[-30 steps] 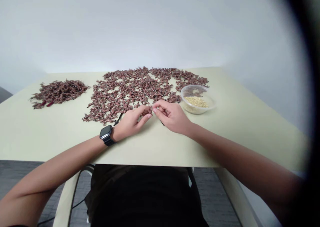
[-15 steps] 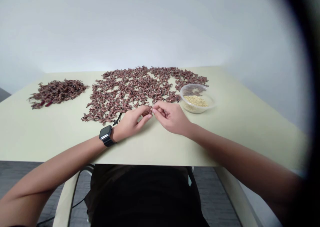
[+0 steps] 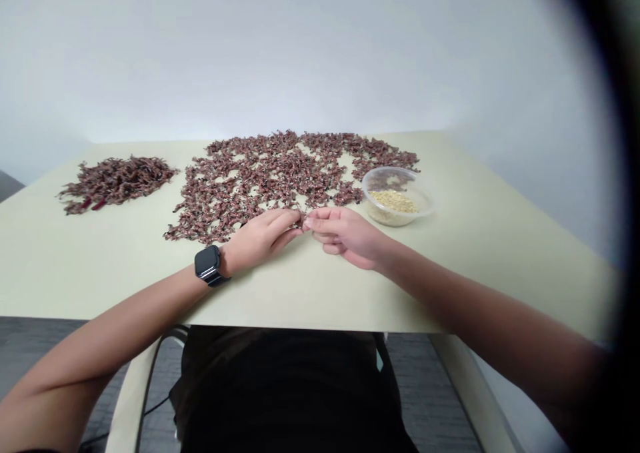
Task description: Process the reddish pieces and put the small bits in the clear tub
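Note:
My left hand (image 3: 265,235), with a black watch (image 3: 209,265) on its wrist, has its fingers pinched together over the front of a spread of shrivelled reddish-brown pieces, like dried chillies (image 3: 280,176). My right hand (image 3: 345,235) meets it fingertip to fingertip, thumb and forefinger closed, its other fingers curled. A small brownish bit (image 3: 303,218) shows between the two sets of fingertips, mostly hidden, and I cannot make out what it is. Right of my right hand stands a clear plastic bowl (image 3: 425,208) with small yellow seed-like bits (image 3: 395,201) in it.
A denser heap of dark red dried pieces (image 3: 120,181) lies at the left of the pale table (image 3: 300,293). Behind the table rises a white wall (image 3: 280,53). The table's front edge runs close to my body.
My right hand has turned, so its lower fingers now show beneath. My left hand has flattened, and the thin dark thing beside its wrist no longer shows. The fingertips stay together.

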A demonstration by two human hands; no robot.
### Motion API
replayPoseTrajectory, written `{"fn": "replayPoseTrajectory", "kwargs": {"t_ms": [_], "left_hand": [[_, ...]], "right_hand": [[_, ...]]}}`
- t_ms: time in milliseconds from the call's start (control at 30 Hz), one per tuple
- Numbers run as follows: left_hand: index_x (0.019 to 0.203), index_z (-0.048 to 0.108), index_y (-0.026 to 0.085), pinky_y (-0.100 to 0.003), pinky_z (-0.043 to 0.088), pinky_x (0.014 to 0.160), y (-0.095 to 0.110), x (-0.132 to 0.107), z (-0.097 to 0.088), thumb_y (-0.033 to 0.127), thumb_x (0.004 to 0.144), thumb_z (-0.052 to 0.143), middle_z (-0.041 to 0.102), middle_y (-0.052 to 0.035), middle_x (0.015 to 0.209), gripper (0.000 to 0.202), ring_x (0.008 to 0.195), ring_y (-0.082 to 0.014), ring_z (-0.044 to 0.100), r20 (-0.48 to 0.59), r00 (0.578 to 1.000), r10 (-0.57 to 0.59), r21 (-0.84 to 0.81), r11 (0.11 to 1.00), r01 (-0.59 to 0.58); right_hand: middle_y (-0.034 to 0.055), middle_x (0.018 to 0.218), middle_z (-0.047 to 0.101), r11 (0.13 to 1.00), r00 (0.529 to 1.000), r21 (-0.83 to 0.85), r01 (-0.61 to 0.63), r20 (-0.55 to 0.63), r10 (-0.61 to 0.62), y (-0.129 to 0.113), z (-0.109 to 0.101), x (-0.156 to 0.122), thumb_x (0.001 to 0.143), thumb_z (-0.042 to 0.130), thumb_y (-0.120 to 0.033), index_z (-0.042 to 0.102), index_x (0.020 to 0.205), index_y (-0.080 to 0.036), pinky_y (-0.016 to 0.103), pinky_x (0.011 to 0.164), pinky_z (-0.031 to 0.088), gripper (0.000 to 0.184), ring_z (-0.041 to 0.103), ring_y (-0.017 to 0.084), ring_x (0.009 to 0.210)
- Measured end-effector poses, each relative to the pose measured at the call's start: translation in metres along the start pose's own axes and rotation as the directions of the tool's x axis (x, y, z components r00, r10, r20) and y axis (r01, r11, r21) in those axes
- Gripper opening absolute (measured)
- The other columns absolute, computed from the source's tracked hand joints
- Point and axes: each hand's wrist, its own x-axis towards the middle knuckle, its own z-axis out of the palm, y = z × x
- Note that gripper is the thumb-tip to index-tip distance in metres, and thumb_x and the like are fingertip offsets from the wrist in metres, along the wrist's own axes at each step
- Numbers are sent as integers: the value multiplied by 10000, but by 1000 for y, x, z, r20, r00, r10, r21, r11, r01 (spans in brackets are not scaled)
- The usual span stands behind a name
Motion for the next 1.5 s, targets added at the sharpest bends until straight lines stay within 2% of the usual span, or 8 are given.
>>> {"fn": "replayPoseTrajectory", "kwargs": {"t_ms": [133,333,633,800,1000,1133,1233,1500], "left_hand": [[1223,576,171,-260,509,777,6,2,0,296,1026,535,701,-77,1026,236,861,-154,660,-29,987,-157,-117,981,152],[1121,589,180,-212,455,706,12,7,-5,299,1022,547,683,-18,932,161,762,-105,621,-30,963,-269,-226,940,256],[1124,606,183,-218,457,691,14,5,-2,330,1024,535,688,-28,942,191,778,-119,623,0,959,-284,-225,934,277],[1161,608,176,-233,492,753,12,4,0,305,1023,543,707,-54,1011,200,844,-137,660,-10,971,-238,-194,953,232],[1278,564,154,-320,541,866,0,-1,0,271,1013,559,692,-140,1151,289,1018,-213,671,-22,1000,-21,3,1000,21],[1280,557,147,-369,535,933,-4,0,-2,253,1010,559,680,-159,1186,289,1077,-240,654,-12,997,79,103,992,-77],[1255,553,157,-309,531,835,0,1,-1,274,1019,545,692,-114,1092,264,944,-193,662,-25,998,-61,0,998,61],[1085,579,178,-236,448,685,10,4,1,349,1039,491,665,-29,891,198,721,-127,597,50,961,-273,-168,946,278]], "right_hand": [[-68,593,338,955,984,-266,134,-75,-159,2,-7,2,890,716,-439,666,891,-178,258,464,163,266,237,84,492],[-58,604,409,529,798,-767,364,-36,-601,7,-10,2,975,616,-332,671,1010,-199,283,568,295,149,385,113,545],[-65,592,397,362,734,-835,414,71,-676,7,-7,0,973,604,-258,677,949,-201,279,594,316,96,371,106,530],[-58,591,388,466,772,-799,379,-5,-636,8,0,-2,965,611,-280,665,910,-197,281,576,294,113,366,109,542],[-61,619,365,952,969,-265,155,-148,-199,5,5,-2,868,734,-348,609,845,-181,262,471,144,209,231,85,516],[-94,632,221,998,999,27,-55,2,55,1,1,1,791,805,-339,551,785,-181,258,458,65,299,76,84,546],[-75,638,305,990,993,-117,76,-75,-86,3,-2,2,845,764,-382,612,878,-181,257,468,132,254,165,90,536],[-64,585,376,383,755,-850,361,26,-655,11,-8,3,973,604,-281,686,982,-199,286,611,315,116,380,117,545]]}}
